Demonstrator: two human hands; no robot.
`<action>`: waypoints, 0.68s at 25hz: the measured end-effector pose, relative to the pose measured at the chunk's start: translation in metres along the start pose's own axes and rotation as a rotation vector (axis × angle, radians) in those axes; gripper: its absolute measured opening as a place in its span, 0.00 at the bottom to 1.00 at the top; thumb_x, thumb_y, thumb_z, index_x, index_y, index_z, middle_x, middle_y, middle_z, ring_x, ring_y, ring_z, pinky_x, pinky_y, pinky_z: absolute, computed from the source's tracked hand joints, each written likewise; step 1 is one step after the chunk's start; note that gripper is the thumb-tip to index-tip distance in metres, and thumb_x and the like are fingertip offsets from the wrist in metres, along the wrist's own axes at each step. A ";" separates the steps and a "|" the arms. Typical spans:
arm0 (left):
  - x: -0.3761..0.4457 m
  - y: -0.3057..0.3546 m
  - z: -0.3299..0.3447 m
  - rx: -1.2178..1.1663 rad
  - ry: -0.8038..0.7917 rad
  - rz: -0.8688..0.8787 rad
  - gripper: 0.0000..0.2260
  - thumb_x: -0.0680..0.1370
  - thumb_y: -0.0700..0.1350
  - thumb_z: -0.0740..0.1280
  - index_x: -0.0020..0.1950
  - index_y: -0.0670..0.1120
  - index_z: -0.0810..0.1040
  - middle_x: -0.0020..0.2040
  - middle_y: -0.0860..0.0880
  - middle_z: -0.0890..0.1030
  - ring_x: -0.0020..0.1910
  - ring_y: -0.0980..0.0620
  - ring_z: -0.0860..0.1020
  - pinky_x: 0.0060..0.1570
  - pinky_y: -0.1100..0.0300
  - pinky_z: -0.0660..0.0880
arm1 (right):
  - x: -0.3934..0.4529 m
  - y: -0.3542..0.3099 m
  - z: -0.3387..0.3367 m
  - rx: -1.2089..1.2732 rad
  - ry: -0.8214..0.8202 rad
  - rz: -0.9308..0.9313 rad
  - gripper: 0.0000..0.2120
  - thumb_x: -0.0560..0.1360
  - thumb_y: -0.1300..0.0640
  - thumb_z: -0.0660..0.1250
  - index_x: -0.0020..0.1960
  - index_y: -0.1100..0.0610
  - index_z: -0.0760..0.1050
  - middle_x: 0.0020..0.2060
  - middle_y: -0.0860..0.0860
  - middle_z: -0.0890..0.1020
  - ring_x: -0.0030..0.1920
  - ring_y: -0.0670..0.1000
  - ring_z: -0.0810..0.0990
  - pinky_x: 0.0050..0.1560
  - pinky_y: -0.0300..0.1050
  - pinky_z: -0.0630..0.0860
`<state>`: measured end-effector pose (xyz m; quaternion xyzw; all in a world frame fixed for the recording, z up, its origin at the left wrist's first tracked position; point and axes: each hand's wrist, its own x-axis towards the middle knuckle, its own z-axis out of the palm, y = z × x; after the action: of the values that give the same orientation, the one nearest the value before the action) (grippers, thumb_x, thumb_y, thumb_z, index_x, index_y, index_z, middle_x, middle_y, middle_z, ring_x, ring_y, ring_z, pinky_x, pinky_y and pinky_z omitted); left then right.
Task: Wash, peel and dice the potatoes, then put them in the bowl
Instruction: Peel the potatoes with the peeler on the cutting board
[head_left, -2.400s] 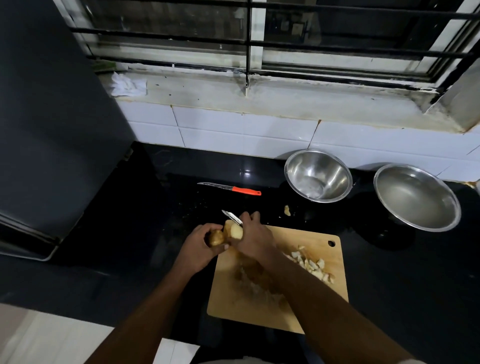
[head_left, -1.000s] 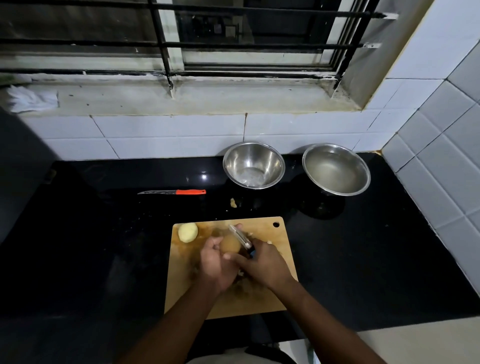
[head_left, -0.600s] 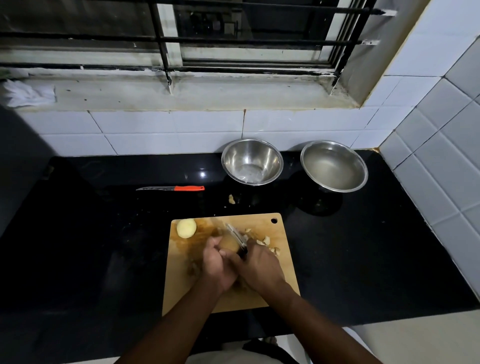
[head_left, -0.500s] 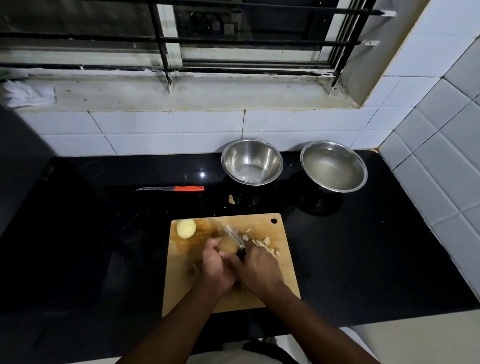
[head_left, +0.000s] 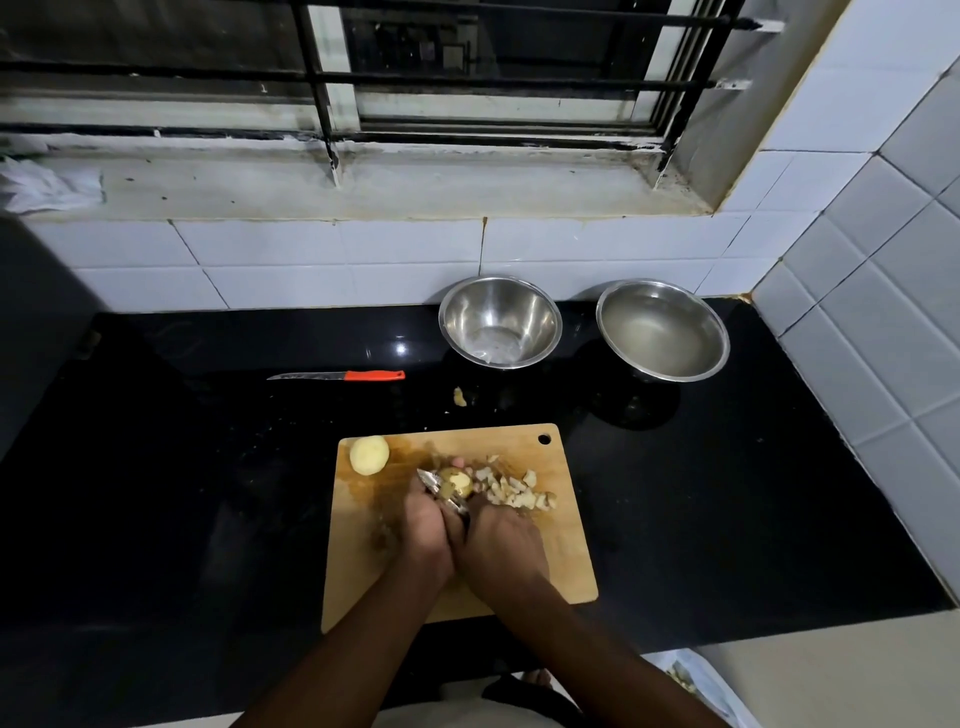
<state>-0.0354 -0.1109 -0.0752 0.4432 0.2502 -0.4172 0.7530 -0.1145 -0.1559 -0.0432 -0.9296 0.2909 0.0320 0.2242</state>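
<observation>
Head view: left hand gripping half-peeled potato; right hand gripping peeler against it. Peeled potato at board's eleven o'clock corner.

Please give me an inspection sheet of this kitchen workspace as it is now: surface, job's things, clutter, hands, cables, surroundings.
Surface: black countertop, glossy, with a wooden cutting board on it.
Job's things: partly peeled potato held over the board; peeled potato at the board's far left corner; diced pieces on the board; two steel bowls by the wall; orange-handled knife on the counter.
Clutter: potato scrap on the counter.
Hands: left hand holds the potato; right hand grips the peeler.
Cables: nothing seen.
Surroundings: white tiles, barred window.
</observation>
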 end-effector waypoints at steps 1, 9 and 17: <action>0.000 0.001 0.000 -0.017 -0.019 -0.002 0.26 0.83 0.57 0.50 0.61 0.41 0.79 0.56 0.39 0.82 0.51 0.41 0.80 0.55 0.50 0.76 | 0.001 0.001 -0.002 0.008 -0.003 0.007 0.22 0.82 0.38 0.51 0.57 0.54 0.74 0.49 0.53 0.83 0.49 0.55 0.81 0.45 0.47 0.70; -0.002 0.006 0.006 0.009 -0.149 -0.027 0.19 0.82 0.50 0.55 0.52 0.39 0.80 0.44 0.41 0.83 0.45 0.44 0.81 0.51 0.50 0.74 | 0.016 0.024 -0.019 0.129 -0.043 0.112 0.31 0.69 0.26 0.62 0.58 0.50 0.75 0.49 0.50 0.83 0.51 0.53 0.81 0.42 0.44 0.71; -0.007 0.001 0.008 0.042 -0.111 -0.048 0.18 0.83 0.49 0.54 0.48 0.39 0.78 0.39 0.43 0.82 0.42 0.46 0.80 0.38 0.58 0.79 | 0.012 0.021 -0.013 0.110 -0.068 0.102 0.37 0.72 0.24 0.54 0.59 0.57 0.73 0.51 0.55 0.81 0.53 0.55 0.80 0.46 0.47 0.74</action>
<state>-0.0378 -0.1151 -0.0658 0.4288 0.2099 -0.4642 0.7461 -0.1176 -0.1833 -0.0425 -0.8983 0.3313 0.0588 0.2825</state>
